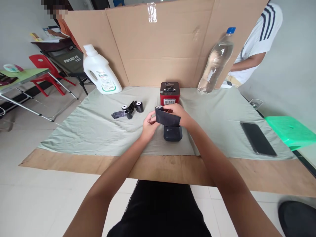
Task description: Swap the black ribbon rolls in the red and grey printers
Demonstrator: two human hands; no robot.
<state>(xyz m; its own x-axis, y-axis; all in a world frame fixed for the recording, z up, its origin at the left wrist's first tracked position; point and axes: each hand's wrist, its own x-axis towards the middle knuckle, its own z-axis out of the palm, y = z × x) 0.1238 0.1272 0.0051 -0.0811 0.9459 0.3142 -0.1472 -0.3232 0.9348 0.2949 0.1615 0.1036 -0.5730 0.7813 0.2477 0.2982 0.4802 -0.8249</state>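
A black ribbon roll (159, 111) with a pale core sits in the fingers of my left hand (149, 123). Its wide black strip (168, 118) stretches across to my right hand (181, 113), which is closed round the far end. Partly covered by the strip, a small black device like a label printer (172, 133) rests on the cloth just below. Behind my hands stands a red box-shaped device with a black top (170, 93). To the left lie several black ribbon rolls (139, 107), with loose shiny film (118, 114) beside them.
A cardboard screen (160, 42) backs the cloth-covered table (93, 138). Against it lean a white jug (101, 74) and a clear bottle (217, 62). At right lie a phone (258, 138) and a green stool (291, 130). Two people are beyond the screen.
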